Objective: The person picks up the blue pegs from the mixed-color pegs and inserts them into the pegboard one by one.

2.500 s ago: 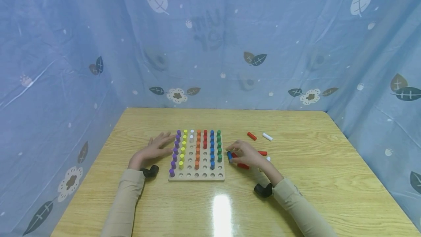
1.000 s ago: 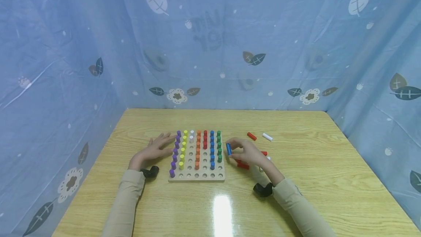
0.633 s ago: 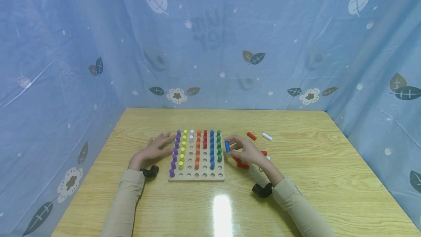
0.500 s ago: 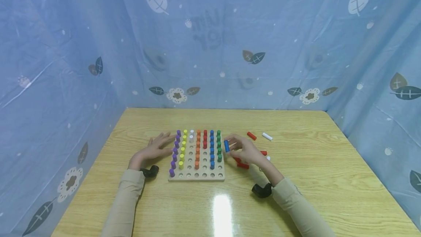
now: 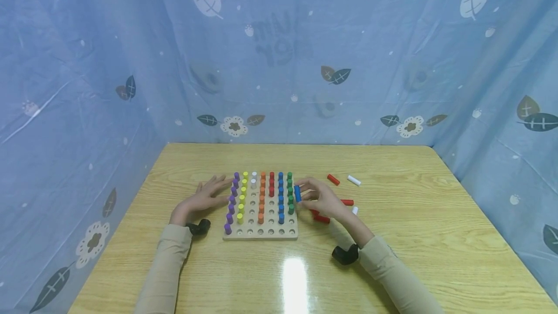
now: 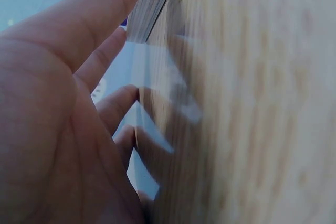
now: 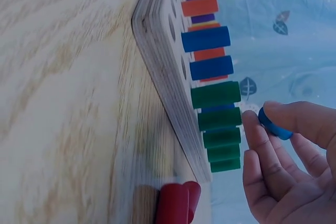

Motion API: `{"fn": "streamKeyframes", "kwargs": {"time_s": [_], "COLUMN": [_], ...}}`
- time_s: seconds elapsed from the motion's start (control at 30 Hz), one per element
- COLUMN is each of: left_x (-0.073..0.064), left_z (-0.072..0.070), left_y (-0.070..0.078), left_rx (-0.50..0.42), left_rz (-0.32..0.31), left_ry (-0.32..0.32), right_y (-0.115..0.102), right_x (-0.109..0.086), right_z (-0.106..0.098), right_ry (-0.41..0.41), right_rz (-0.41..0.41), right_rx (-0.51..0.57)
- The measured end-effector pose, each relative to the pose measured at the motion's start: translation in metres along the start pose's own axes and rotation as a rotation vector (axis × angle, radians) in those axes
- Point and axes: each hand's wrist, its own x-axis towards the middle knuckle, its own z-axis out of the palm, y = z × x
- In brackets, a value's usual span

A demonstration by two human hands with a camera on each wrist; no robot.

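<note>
A wooden pegboard (image 5: 260, 236) stands mid-table, with columns of purple, yellow, white, orange, red, blue and green pegs upright in its holes. Just off its right edge, my right hand (image 5: 323, 200) pinches a blue peg (image 5: 298, 193) between thumb and fingers, held above the table. The right wrist view shows that blue peg (image 7: 274, 124) beside the upright green pegs (image 7: 216, 94). My left hand (image 5: 207, 196) rests on the table at the board's left side with fingers extended. In the left wrist view, fingertips of the left hand (image 6: 63, 93) touch the board's edge (image 6: 149, 9).
Loose red pegs (image 5: 322, 219) lie under and near my right hand. Another red peg (image 5: 333, 180) and a white peg (image 5: 354, 180) lie farther back on the right. A second white peg (image 5: 355, 211) is by the right wrist. A patterned blue curtain (image 5: 279, 62) surrounds the table.
My right hand has picked the blue peg up from the table and carried it up and left toward the board. The left hand stays where it was.
</note>
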Motion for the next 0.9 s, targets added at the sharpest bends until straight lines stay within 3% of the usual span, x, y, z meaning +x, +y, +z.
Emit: {"fn": "streamKeyframes", "kwargs": {"time_s": [0.23,0.6,0.9], "left_x": [0.0,0.001,0.0], "left_z": [0.001,0.001,0.002], "left_y": [0.0,-0.001,-0.001], "left_rx": [0.009,-0.011,-0.014], "left_rz": [-0.001,0.019,0.015], "left_ry": [0.005,0.011,0.006], "right_y": [0.002,0.001,0.0], "right_x": [0.0,-0.001,-0.003], "right_z": [0.002,0.008,0.011], "right_ry": [-0.04,-0.093,-0.072], "right_rz": [0.025,0.05,0.078], "right_rx": [0.142,0.248,0.188]}}
